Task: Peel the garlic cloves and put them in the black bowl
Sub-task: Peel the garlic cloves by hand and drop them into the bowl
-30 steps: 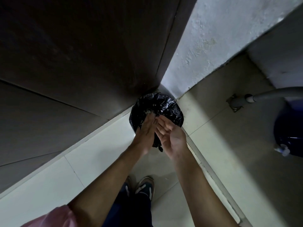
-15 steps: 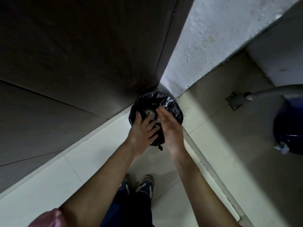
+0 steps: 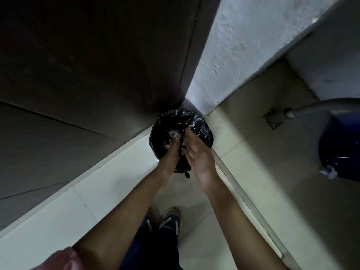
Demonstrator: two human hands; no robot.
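Observation:
A small bin lined with a black plastic bag (image 3: pixel 202 125) stands on the floor in the corner where a dark door meets a white wall. Pale garlic skins (image 3: pixel 174 135) lie inside it. Both my hands are held over the bin's near side. My left hand (image 3: pixel 170 152) points down into the bin with straight fingers, its fingertips among the skins. My right hand (image 3: pixel 198 154) is beside it, palm turned inward, fingers straight and relaxed, holding nothing. No garlic cloves and no black bowl are in view.
A dark wooden door (image 3: pixel 97 65) fills the left. A rough white wall (image 3: pixel 243 45) rises behind the bin. A blue container (image 3: pixel 341 149) with a grey hose (image 3: pixel 321 106) stands at the right. My shoes (image 3: pixel 167 219) are on the pale tiled floor.
My hands have been rubbing against each other over the bin; the left has turned from fingers spread flat to pointing down into the bag, and the right palm has opened inward.

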